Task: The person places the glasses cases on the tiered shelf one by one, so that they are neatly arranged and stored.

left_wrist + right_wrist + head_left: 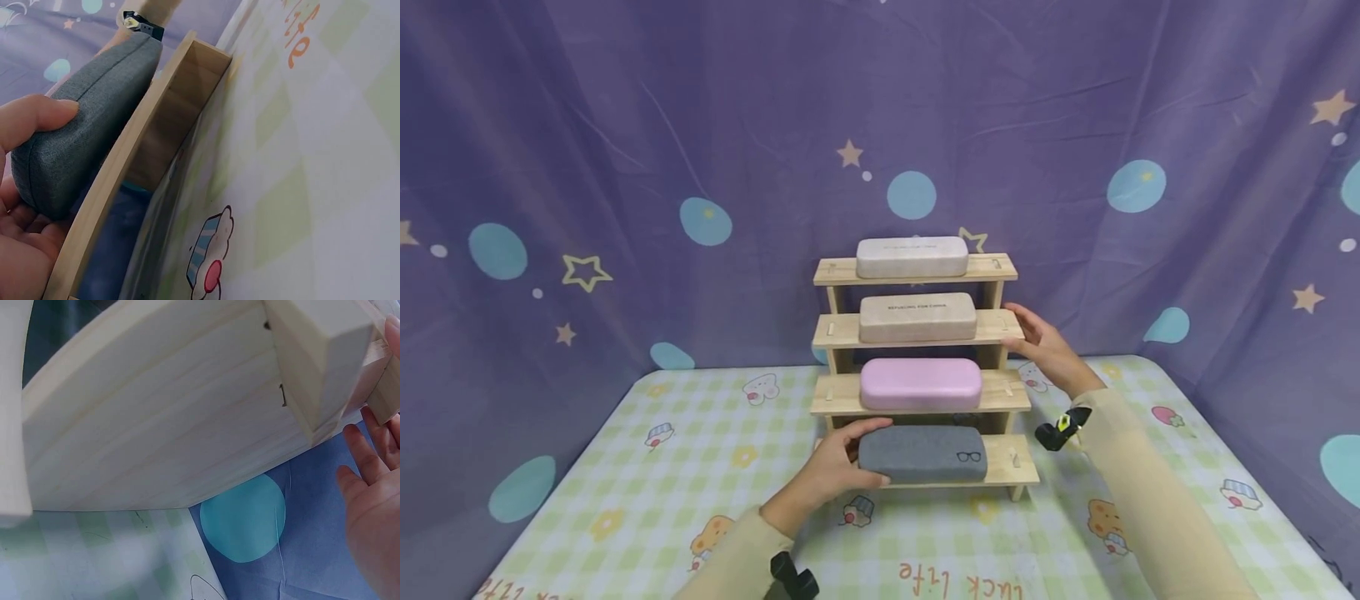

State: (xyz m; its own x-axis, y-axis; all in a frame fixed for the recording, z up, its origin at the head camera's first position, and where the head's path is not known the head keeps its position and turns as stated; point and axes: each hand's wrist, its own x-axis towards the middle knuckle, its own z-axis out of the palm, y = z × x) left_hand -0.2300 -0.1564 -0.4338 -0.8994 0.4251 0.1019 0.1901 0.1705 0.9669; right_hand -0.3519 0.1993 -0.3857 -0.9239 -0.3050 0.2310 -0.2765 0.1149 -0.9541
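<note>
A grey glasses case point(913, 456) with a small glasses print lies on the lowest step of a wooden stepped rack point(1009, 457). My left hand point(835, 467) grips its left end. In the left wrist view the thumb presses on top of the case and the fingers curl beneath its end, beside the board's edge. My right hand point(1051, 354) holds the right end of the second step from the top, thumb at the front edge and index finger at the back. In the right wrist view its other fingers point(362, 453) extend loosely near the rack's side panel point(156, 419).
On the higher steps lie a pink case point(921, 384), a beige case point(917, 318) with printed lettering and a whitish case point(912, 257) at the top. The rack stands on a checked tablecloth point(737, 450), close before a purple curtain point(760, 108).
</note>
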